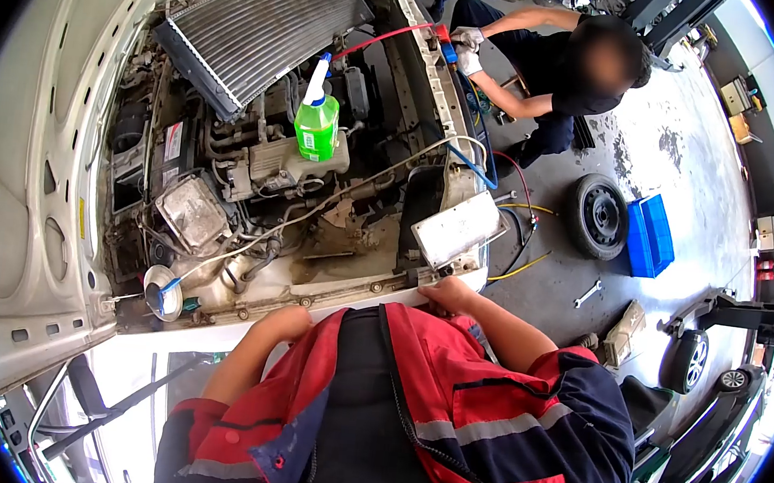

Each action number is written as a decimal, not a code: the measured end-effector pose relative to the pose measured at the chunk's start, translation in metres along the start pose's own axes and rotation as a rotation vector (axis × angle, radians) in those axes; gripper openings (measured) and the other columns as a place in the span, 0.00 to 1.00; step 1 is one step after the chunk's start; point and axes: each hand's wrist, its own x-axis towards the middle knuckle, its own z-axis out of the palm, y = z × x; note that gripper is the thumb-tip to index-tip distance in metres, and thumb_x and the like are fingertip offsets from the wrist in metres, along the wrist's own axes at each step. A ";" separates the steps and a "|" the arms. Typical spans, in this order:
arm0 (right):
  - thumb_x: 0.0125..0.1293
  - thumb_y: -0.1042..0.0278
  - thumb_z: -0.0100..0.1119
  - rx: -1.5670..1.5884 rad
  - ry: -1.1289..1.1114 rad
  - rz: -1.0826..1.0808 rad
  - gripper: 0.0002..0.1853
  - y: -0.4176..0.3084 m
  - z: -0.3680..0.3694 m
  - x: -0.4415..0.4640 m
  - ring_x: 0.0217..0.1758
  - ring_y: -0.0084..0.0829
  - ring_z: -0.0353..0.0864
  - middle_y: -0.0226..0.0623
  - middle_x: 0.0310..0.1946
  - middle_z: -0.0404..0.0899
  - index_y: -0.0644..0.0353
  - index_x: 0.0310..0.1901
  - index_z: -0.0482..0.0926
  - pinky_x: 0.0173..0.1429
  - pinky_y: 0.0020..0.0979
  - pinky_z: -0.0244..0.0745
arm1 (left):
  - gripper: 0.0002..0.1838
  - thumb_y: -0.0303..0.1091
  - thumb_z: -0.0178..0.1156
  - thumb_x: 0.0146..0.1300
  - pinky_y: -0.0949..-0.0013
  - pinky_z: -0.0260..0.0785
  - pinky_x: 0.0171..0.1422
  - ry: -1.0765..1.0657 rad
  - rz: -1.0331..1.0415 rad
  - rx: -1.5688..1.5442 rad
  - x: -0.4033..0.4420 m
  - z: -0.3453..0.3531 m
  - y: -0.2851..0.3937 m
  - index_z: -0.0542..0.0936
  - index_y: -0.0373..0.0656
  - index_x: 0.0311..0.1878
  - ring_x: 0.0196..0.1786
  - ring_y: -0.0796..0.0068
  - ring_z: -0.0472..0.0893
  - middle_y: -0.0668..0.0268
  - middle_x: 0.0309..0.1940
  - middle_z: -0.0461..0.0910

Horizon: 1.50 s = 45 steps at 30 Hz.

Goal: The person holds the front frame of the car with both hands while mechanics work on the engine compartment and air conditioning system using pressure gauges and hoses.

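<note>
My left hand (286, 323) is by the near fender edge (355, 292), curled in, its fingers mostly hidden beside my jacket. Farther right, my right hand (445, 294) rests at the same edge with bent fingers pressed together; what they hold, if anything, is hidden. A whitish rectangular metal part (458, 229) lies on the bodywork just beyond the right hand. On the engine (274, 160) stands a green spray bottle (317, 127) with a white and blue trigger head. A round light dish (162, 283) with something blue in it sits left of my left hand.
A radiator (267, 33) lies across the bay's far side, under the raised hood (32, 146). One co-worker in white gloves (466, 51) crouches at the car's front, handling a red and blue tool. On the floor are a wheel (597, 216), blue crate (650, 235), wrench (588, 294) and hoses.
</note>
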 end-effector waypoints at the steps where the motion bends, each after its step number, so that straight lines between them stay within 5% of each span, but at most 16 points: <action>1: 0.64 0.39 0.51 -0.003 0.001 -0.005 0.32 0.002 0.000 0.002 0.16 0.30 0.76 0.36 0.13 0.76 0.63 0.18 0.81 0.23 0.31 0.71 | 0.19 0.45 0.54 0.57 0.57 0.74 0.38 0.000 -0.001 0.004 0.001 0.001 -0.001 0.84 0.39 0.27 0.31 0.54 0.82 0.51 0.26 0.82; 45: 0.65 0.40 0.52 0.030 0.002 0.024 0.31 -0.002 0.000 -0.003 0.16 0.28 0.76 0.34 0.13 0.76 0.62 0.19 0.82 0.23 0.29 0.71 | 0.15 0.40 0.55 0.56 0.57 0.74 0.38 -0.016 0.038 0.068 -0.001 -0.002 0.003 0.84 0.39 0.28 0.31 0.53 0.82 0.50 0.26 0.81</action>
